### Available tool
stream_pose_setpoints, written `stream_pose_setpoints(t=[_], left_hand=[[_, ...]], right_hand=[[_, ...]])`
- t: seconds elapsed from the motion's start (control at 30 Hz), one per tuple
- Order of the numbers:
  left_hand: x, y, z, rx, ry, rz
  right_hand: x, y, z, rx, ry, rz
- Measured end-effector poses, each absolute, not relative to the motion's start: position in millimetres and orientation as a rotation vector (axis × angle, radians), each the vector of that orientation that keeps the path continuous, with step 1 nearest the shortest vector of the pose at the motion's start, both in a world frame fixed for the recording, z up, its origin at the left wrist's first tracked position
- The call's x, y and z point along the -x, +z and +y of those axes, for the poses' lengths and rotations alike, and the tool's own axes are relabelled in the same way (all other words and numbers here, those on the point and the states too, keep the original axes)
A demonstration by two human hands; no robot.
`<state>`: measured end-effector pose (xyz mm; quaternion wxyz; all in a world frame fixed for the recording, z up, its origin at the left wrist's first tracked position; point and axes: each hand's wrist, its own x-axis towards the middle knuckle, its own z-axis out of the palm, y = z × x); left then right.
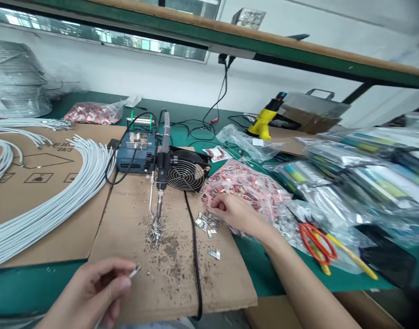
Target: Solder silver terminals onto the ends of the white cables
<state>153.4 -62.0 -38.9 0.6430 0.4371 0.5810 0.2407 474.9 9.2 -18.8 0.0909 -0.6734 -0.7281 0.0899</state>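
Observation:
My left hand [96, 290] is low in the head view, thumb and fingers pinched on a thin white cable [134, 272], whose stripped end sticks out past the fingertips. My right hand [235, 212] reaches over a small pile of metal connectors [206, 224], its fingers curled down and closed; what they hold, if anything, is hidden. Beside that hand lies a clear bag of red and white small parts [250, 183]. Between the hands, a soldering iron [163, 160] is clamped upright, tip down over bits of solder [156, 233] on the cardboard [127, 228].
A blue soldering station [136, 157] and a black fan [187, 171] stand behind. A black cord [195, 246] crosses the cardboard. Bundled white cables [59, 210] lie left. Orange-handled scissors [317, 242], yellow-handled pliers [353, 258] and a yellow heat gun [264, 121] are right.

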Motion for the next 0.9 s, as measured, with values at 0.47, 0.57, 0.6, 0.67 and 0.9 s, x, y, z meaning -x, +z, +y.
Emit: stream_pose_setpoints(t=[0.47,0.57,0.6,0.67,0.9], left_hand=[[-172,-13,32,-1.355,0.155,1.019],[-173,-17,31,-1.307,0.166,1.018],[-173,-17,30,-1.296,0.171,1.020],[-172,-17,29,-1.289,0.170,1.004],[-171,-13,29,-1.295,0.132,0.948]], right_hand=[[-366,-23,-11,1.278,1.552,-1.376],[-360,-33,-5,1.259,1.688,-1.193],[-361,-35,-5,1.257,1.705,-1.161],[-362,-36,-6,1.250,1.711,-1.122],[-361,-34,-7,1.214,1.720,-1.093]])
